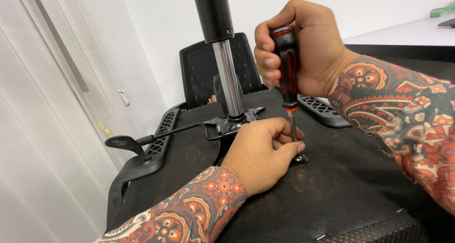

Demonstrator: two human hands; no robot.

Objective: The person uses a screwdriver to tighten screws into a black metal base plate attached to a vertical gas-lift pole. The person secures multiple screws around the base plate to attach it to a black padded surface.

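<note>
Patterned sleeve lowest in frame, running up from 7 o'clock to the left hand [263, 153], knuckles up, resting on the seat underside [350, 191]. Left fingers [289, 150] pinched in around the shaft [294, 127] just above its tip, steadying it; not clenched, more a loose guide, thumb side hidden. Right hand [303, 49] up at 12 o'clock of the left, wrapped tight around the black-and-red screwdriver [286, 67], all fingers curled shut on the handle, top of the handle tucked under the thumb.

Screw [300, 158] down at the shaft's tip, at 4 o'clock of the left hand, sitting in a small dark bracket [303, 160] and touching the lowest left fingertip; head only partly seen. Gas column [227, 77] standing at 11 o'clock of the left hand, lever [142, 139] stretching off toward 9 o'clock, armrest [156, 150] just beneath it.

Best practice for this turn, as a judgement: keep the shaft plumb over the screw, press straight down through the handle so the tip stays seated, turn from the wrist in short steady strokes. Keep the guiding fingers high enough to clear the tip should it slip. Slight lean of the handle toward 11 o'clock visible; worth straightening. Other armrest [322, 111] lying behind the right wrist, tabletop [403, 34] beyond at 2 o'clock.
</note>
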